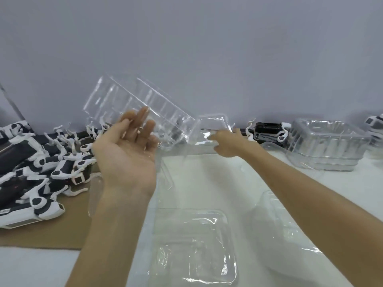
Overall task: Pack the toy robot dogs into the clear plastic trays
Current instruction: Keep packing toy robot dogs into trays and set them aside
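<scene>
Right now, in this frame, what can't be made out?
- Right hand: head view, blur and the clear tray hide whether it grips.
- Tray stack: head view, clear layers blend, so it is uncountable.
- Far-right dog: head view, cut by the frame edge.
- Dog pile: head view, cut by the left edge and tangled.

Left hand point(126, 150): bare | left forearm point(107, 235): uncovered as far as seen | right hand point(230, 143): bare | right forearm point(300, 187): uncovered likewise
</scene>
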